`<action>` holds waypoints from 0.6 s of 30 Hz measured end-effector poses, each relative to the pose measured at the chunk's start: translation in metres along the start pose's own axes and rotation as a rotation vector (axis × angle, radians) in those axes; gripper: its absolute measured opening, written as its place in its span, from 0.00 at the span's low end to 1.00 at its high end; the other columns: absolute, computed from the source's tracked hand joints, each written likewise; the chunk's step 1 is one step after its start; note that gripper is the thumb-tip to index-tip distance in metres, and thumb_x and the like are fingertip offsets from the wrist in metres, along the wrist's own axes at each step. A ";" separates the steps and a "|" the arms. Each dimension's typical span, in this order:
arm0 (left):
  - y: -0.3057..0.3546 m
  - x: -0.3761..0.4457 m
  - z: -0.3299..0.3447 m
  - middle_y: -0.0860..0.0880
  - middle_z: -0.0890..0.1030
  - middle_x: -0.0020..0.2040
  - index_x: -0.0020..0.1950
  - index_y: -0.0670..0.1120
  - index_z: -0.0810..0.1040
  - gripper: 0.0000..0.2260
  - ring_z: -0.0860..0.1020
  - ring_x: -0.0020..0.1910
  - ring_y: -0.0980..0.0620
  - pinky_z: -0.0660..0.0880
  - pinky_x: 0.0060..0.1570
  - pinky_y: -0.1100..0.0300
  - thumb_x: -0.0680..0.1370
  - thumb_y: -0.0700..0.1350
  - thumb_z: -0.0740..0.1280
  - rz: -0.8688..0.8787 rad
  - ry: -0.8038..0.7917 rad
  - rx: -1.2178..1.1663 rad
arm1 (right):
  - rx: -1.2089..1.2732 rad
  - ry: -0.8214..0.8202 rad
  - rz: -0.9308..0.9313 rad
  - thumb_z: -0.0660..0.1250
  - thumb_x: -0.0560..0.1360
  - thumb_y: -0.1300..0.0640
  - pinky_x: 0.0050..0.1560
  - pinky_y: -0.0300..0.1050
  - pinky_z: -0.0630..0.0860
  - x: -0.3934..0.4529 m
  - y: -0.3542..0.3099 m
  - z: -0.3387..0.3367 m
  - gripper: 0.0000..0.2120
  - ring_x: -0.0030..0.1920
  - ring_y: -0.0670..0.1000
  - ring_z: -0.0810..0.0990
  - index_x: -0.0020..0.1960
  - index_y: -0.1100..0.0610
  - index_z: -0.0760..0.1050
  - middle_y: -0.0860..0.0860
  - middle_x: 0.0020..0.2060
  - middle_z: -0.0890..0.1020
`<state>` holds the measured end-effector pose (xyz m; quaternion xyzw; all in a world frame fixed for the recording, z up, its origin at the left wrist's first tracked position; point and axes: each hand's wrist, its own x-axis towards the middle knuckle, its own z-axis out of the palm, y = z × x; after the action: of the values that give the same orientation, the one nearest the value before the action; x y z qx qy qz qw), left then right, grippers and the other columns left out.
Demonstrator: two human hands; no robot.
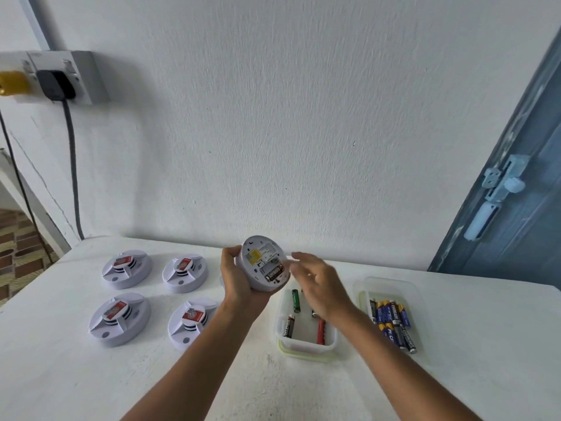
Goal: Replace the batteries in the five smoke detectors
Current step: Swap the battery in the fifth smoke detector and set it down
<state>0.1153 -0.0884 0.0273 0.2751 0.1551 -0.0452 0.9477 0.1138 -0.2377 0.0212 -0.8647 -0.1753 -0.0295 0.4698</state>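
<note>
My left hand [238, 279] grips a white round smoke detector [263, 262], held up with its back facing me. Its battery bay is uncovered and a black battery [274, 272] lies in it. My right hand [315, 284] hovers just right of the detector with fingers loosely spread, holding nothing I can see. Several other smoke detectors [126, 268] with red-labelled tops sit face up on the white table [485, 344] at the left.
A clear tub [303, 344] under my right hand holds a green, a black and a red battery. To its right a second clear tub [391, 282] holds several blue and black batteries. A wall socket with plugs and cables is upper left; a blue door stands at right.
</note>
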 end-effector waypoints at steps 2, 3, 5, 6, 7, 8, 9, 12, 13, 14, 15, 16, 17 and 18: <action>0.004 0.000 -0.002 0.40 0.78 0.51 0.52 0.44 0.79 0.17 0.74 0.53 0.40 0.68 0.61 0.41 0.75 0.54 0.57 0.001 0.002 0.009 | -0.137 0.036 0.024 0.62 0.78 0.63 0.61 0.45 0.73 0.011 0.009 -0.016 0.15 0.60 0.49 0.77 0.64 0.57 0.76 0.52 0.59 0.80; 0.005 0.000 -0.003 0.40 0.78 0.51 0.51 0.45 0.79 0.17 0.74 0.54 0.40 0.68 0.61 0.40 0.75 0.54 0.57 -0.008 0.005 0.018 | -0.261 -0.013 0.053 0.61 0.77 0.66 0.58 0.44 0.74 0.015 0.014 -0.023 0.17 0.58 0.51 0.78 0.64 0.57 0.75 0.52 0.57 0.80; 0.006 0.000 -0.006 0.40 0.78 0.52 0.52 0.45 0.79 0.17 0.74 0.54 0.40 0.68 0.62 0.40 0.75 0.54 0.58 -0.023 0.017 0.033 | -0.554 -0.215 0.106 0.60 0.75 0.67 0.52 0.42 0.70 0.020 0.020 -0.026 0.18 0.57 0.54 0.77 0.62 0.56 0.75 0.52 0.56 0.79; 0.005 0.000 -0.008 0.40 0.78 0.53 0.52 0.45 0.79 0.17 0.74 0.55 0.40 0.68 0.62 0.39 0.75 0.54 0.58 -0.027 0.023 0.043 | -0.700 -0.318 0.102 0.61 0.74 0.66 0.50 0.43 0.66 0.021 0.023 -0.024 0.16 0.56 0.55 0.77 0.59 0.56 0.76 0.52 0.55 0.79; 0.004 -0.001 -0.009 0.40 0.78 0.53 0.52 0.45 0.79 0.17 0.74 0.54 0.40 0.68 0.62 0.39 0.75 0.54 0.57 -0.031 0.029 0.052 | -0.836 -0.411 0.078 0.63 0.73 0.65 0.50 0.45 0.64 0.022 0.025 -0.020 0.14 0.56 0.55 0.76 0.57 0.56 0.77 0.51 0.54 0.79; 0.003 -0.002 -0.010 0.40 0.78 0.53 0.52 0.45 0.79 0.17 0.74 0.54 0.40 0.67 0.63 0.39 0.76 0.54 0.57 -0.035 0.034 0.058 | -0.949 -0.482 0.053 0.66 0.72 0.62 0.51 0.47 0.63 0.022 0.026 -0.015 0.13 0.56 0.55 0.75 0.56 0.55 0.77 0.51 0.53 0.80; 0.002 -0.003 -0.010 0.40 0.77 0.53 0.52 0.45 0.79 0.17 0.74 0.54 0.40 0.67 0.63 0.39 0.76 0.54 0.57 -0.042 0.038 0.065 | -1.032 -0.519 0.035 0.68 0.72 0.59 0.54 0.48 0.63 0.021 0.028 -0.011 0.13 0.57 0.55 0.74 0.56 0.55 0.77 0.51 0.53 0.80; 0.002 -0.003 -0.011 0.40 0.77 0.53 0.53 0.44 0.79 0.17 0.74 0.53 0.40 0.69 0.60 0.40 0.75 0.53 0.57 -0.057 0.054 0.096 | -1.140 -0.519 0.010 0.69 0.71 0.59 0.56 0.50 0.62 0.022 0.030 0.000 0.14 0.57 0.55 0.73 0.57 0.54 0.76 0.51 0.54 0.79; 0.003 -0.003 -0.012 0.40 0.77 0.53 0.53 0.44 0.78 0.17 0.74 0.53 0.40 0.69 0.59 0.40 0.75 0.54 0.57 -0.060 0.058 0.103 | -1.139 -0.508 0.002 0.68 0.71 0.61 0.56 0.49 0.63 0.022 0.031 0.002 0.14 0.56 0.55 0.74 0.57 0.55 0.76 0.52 0.54 0.79; 0.003 -0.003 -0.013 0.40 0.77 0.54 0.53 0.44 0.78 0.17 0.74 0.54 0.40 0.69 0.59 0.40 0.75 0.54 0.58 -0.062 0.061 0.108 | -1.123 -0.504 -0.001 0.67 0.71 0.62 0.57 0.49 0.64 0.022 0.032 0.004 0.14 0.56 0.55 0.74 0.57 0.55 0.75 0.53 0.54 0.78; 0.004 -0.003 -0.014 0.40 0.77 0.54 0.53 0.44 0.78 0.17 0.74 0.54 0.40 0.69 0.60 0.40 0.75 0.54 0.58 -0.062 0.062 0.109 | -1.089 -0.507 0.002 0.67 0.71 0.61 0.56 0.48 0.65 0.021 0.032 0.004 0.15 0.56 0.56 0.74 0.57 0.56 0.75 0.53 0.55 0.77; 0.004 -0.004 -0.014 0.40 0.77 0.54 0.54 0.44 0.78 0.18 0.74 0.55 0.40 0.69 0.61 0.39 0.75 0.54 0.58 -0.062 0.062 0.109 | -1.034 -0.514 0.018 0.67 0.70 0.60 0.54 0.47 0.67 0.020 0.032 0.004 0.15 0.55 0.55 0.74 0.56 0.56 0.75 0.53 0.54 0.76; 0.004 -0.004 -0.014 0.40 0.77 0.54 0.54 0.44 0.78 0.18 0.74 0.55 0.40 0.69 0.62 0.39 0.75 0.54 0.58 -0.059 0.063 0.110 | -0.947 -0.509 0.040 0.68 0.69 0.58 0.50 0.45 0.68 0.018 0.031 0.002 0.15 0.54 0.55 0.74 0.56 0.56 0.74 0.52 0.54 0.75; 0.005 -0.005 -0.015 0.40 0.77 0.54 0.54 0.44 0.79 0.18 0.74 0.55 0.40 0.68 0.62 0.39 0.75 0.54 0.58 -0.058 0.065 0.109 | -0.825 -0.485 0.070 0.70 0.68 0.57 0.47 0.45 0.69 0.017 0.030 0.001 0.16 0.52 0.53 0.74 0.55 0.55 0.74 0.51 0.52 0.74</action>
<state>0.1077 -0.0766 0.0195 0.3229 0.1910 -0.0722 0.9241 0.1392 -0.2473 0.0007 -0.9663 -0.2243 0.1221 0.0335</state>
